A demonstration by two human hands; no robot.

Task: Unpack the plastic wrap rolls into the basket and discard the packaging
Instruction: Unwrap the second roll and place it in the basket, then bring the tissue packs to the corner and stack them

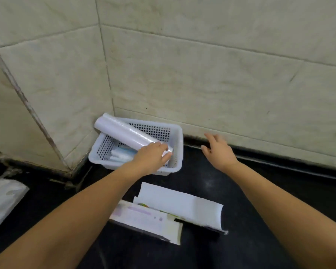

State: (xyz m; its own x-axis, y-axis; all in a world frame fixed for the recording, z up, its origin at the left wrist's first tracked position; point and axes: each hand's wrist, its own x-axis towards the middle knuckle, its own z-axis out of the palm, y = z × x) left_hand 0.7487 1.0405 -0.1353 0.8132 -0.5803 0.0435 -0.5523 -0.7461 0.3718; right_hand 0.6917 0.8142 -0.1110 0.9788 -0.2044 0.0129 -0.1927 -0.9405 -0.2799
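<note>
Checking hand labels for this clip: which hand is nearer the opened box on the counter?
Left. The left hand is over the basket, just beyond the opened box; the right hand hovers farther off, near the wall.

The near end of the roll (128, 133) is covered by the left hand (150, 157). Items in the basket (177, 144) are partly hidden by that roll and blurred. Print on the box (144, 218) is unreadable. A packet (2, 200) is cut off by the left edge.
</note>
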